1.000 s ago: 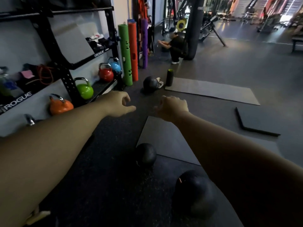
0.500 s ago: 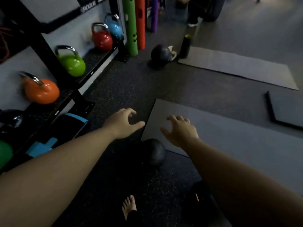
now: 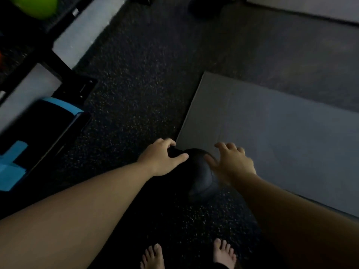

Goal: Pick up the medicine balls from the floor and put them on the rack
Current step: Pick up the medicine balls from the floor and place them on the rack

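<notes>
Head camera looks straight down at a black medicine ball [image 3: 200, 177] resting on the dark speckled rubber floor [image 3: 136, 94], its far side at the near corner of a grey mat [image 3: 272, 133]. The left hand [image 3: 161, 160] lies over the ball's upper left, fingers curled and thumb stretched across the top, touching the surface but not yet closed around it. The right hand [image 3: 231, 164] is spread wide against the ball's right side, thumb on the crown; in this dim, slightly smeared picture I cannot tell whether the palm is pressed flat or just short of contact. Neither hand has lifted anything, and the ball looks to be bearing fully on the floor. Judging by its size and leathery sheen, it will likely be dense and heavy, with a firm skin that gives little and may be smooth enough to slide from a light pinch. The safer hold is low on opposite sides, palms cupped beneath the widest part, so the weight sits in the hands, not on the fingertips. Bare feet [image 3: 153, 257] stand just behind it, so a slip could land on toes. The rack [image 3: 58, 61] stands away to the left.
</notes>
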